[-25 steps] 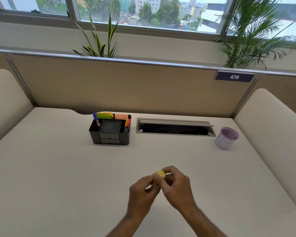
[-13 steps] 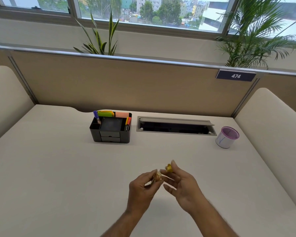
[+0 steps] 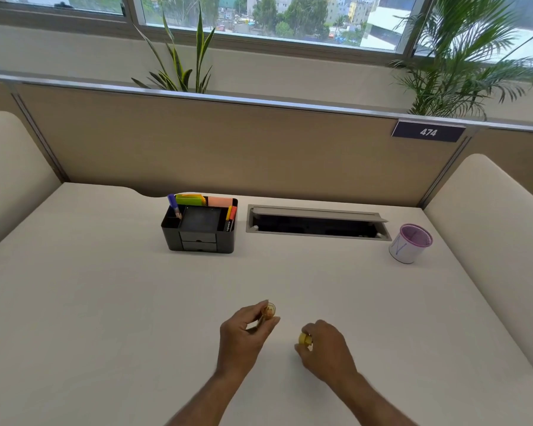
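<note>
Low over the white desk, my left hand pinches a small slim object, a pen-like body whose open round end points up and away; most of its length is hidden in my fingers. A hand's width to the right, my right hand pinches a small yellow cap at its fingertips, close to the desk surface. The two pieces are apart.
A black desk organiser with markers and sticky notes stands at the back centre. An open cable tray lies right of it, and a purple-rimmed white mesh cup stands at the back right. Padded dividers flank the desk.
The yellow cap came off the object in my left hand. My right hand carried the cap right and down, so the hands have separated.
</note>
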`<state>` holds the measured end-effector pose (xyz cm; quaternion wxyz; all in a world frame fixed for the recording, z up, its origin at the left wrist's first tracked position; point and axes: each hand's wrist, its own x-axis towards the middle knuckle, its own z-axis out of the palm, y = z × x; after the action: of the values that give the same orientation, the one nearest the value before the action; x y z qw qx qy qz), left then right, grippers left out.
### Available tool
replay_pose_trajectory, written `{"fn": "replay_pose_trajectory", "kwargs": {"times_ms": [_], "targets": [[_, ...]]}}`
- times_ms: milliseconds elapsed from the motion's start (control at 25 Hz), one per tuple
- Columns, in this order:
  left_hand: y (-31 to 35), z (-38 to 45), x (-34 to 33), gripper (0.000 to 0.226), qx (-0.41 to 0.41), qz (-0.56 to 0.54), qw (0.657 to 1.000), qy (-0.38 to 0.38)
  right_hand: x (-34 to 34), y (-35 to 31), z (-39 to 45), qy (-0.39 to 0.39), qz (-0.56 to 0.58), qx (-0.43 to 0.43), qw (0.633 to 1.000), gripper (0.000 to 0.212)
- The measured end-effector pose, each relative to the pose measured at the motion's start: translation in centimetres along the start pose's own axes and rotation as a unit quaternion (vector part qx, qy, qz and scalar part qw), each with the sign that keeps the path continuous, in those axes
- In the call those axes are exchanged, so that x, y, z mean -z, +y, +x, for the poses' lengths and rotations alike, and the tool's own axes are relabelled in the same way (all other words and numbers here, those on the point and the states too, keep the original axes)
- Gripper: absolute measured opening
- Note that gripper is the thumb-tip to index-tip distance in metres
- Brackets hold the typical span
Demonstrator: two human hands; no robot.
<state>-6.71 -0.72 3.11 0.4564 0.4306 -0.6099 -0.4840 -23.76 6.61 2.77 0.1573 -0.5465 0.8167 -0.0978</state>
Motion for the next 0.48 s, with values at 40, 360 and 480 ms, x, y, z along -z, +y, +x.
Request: {"fn": "replay_pose_trajectory", "kwargs": {"times_ms": [40,360,480], "targets": [[-0.1,-0.1,0.0,0.047,0.003,0.003,1.0,-0.005,-0.7,0.1,0.1,-0.017,-0.02,0.007,1.0,0.03],[-0.8,-0.3,0.1,0.048,0.012,0.023,0.999,-0.025,-2.6,0.8,1.0,-0.066,-0.041,-0.003,0.997,0.043],[-1.0,-0.4,-0.1,0.046,0.015,0.027,0.999,-0.027,-2.9,0.8,1.0,-0.072,-0.037,-0.003,0.997,0.046]]}}
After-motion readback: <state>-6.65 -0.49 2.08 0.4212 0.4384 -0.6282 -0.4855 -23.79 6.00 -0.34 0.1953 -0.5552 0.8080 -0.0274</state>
